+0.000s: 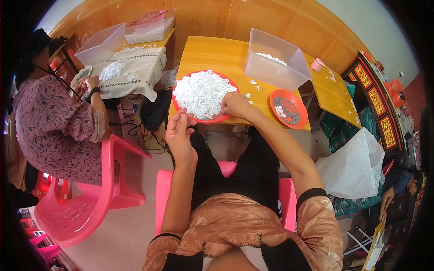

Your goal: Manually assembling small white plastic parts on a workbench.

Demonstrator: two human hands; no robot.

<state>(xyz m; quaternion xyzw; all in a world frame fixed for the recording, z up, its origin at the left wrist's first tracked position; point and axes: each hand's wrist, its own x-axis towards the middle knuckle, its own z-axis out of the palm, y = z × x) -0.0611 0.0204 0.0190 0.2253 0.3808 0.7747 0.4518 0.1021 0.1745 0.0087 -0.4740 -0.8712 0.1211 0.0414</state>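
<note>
small white plastic-looking rings (199, 95) sit heaped on a round red plate (212, 120) just beyond the loosely pinched left hand (181, 140), likely for easy reach by the curled right hand (238, 106), neither grip's contents discernible.

Small white ring-like pieces (201, 94) lie loosely heaped; beneath is a round red plate (210, 121).

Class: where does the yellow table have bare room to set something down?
Behind the heaped red plate, left of the clear bin, the yellow table looks bare. Between that plate and the orange dish, loose white pieces and the right forearm crowd it.
</note>
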